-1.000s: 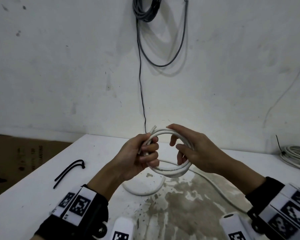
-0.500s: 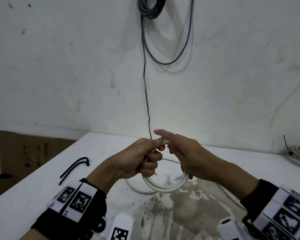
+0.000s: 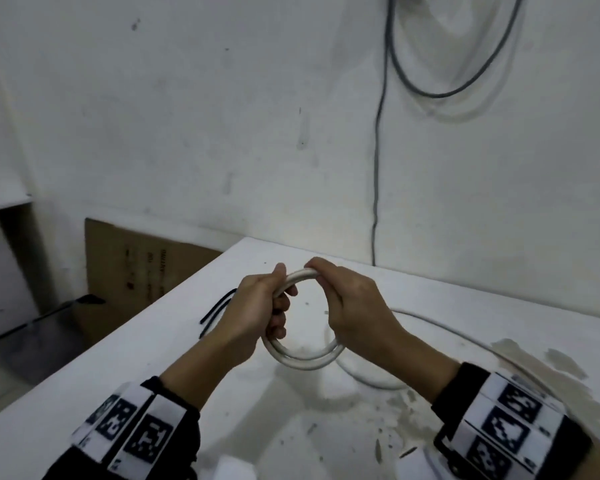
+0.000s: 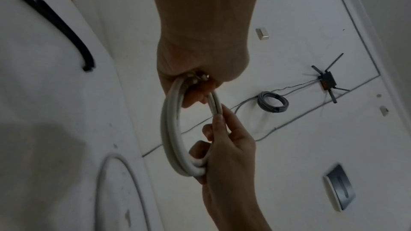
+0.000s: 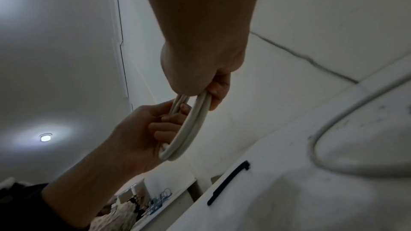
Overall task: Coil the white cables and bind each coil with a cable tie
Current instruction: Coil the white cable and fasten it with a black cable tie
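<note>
A white cable coil (image 3: 302, 361) of a few loops hangs upright above the white table (image 3: 118, 375), held between both hands. My left hand (image 3: 274, 306) grips its left and top side with the fingers curled through the ring. My right hand (image 3: 329, 289) is curled round the top right side. The cable's loose tail (image 3: 371, 379) curves over the table and trails off to the right. In the left wrist view the coil (image 4: 171, 138) runs from my left hand (image 4: 200, 69) to my right hand (image 4: 231, 147). The right wrist view shows the coil (image 5: 191, 129) the same way. Black cable ties (image 3: 215, 310) lie on the table to the left.
A cardboard sheet (image 3: 136, 265) leans beyond the table's left edge. A grey cable (image 3: 378, 168) hangs down the wall behind. The table's right part (image 3: 534, 362) is stained and worn. A bound grey coil (image 4: 272, 101) hangs higher on the wall.
My right hand's fingers, stretched over the coil's top half a second ago, now curl round its right side. The view has swung left, so the hands sit further right in it.
</note>
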{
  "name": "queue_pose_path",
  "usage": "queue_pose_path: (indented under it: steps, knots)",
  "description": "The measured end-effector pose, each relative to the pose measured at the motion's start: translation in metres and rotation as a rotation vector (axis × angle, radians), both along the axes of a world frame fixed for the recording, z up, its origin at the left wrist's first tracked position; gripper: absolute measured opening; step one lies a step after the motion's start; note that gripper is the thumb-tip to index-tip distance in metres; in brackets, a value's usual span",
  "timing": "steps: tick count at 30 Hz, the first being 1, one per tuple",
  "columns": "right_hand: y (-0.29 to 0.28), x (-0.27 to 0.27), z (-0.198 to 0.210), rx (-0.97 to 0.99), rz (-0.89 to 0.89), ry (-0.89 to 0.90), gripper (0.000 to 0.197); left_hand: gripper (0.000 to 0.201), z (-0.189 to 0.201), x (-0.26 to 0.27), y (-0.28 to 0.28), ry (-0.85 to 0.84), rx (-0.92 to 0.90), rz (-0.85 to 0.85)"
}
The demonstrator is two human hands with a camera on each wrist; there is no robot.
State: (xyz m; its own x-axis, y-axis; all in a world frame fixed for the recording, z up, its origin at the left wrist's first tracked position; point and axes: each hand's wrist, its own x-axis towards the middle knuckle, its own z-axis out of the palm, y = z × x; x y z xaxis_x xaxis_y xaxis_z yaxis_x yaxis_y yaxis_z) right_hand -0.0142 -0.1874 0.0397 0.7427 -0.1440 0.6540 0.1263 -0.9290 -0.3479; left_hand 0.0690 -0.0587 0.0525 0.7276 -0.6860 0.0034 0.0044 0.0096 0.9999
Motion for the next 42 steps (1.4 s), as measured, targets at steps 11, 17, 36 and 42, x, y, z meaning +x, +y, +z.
queue_pose_path:
  steps: [11, 17, 36, 42]
  knots:
    - [0.006, 0.110, -0.006, 0.694, 0.166, 0.681, 0.029, 0.041, -0.047, 0.089, 0.061, 0.123, 0.184, 0.085]
    - [-0.012, 0.186, -0.037, 0.045, -0.060, 0.837, 0.032, 0.041, -0.048, 0.104, 0.061, 0.045, 0.272, 0.028]
    - [-0.034, 0.143, -0.002, 0.340, -0.241, 0.169, 0.016, 0.038, -0.033, 0.074, 0.033, -0.239, 0.267, -0.069]
    - [-0.025, 0.071, 0.043, 0.091, -0.119, 0.534, 0.013, 0.036, -0.013, 0.042, 0.006, -0.535, 0.265, -0.096]
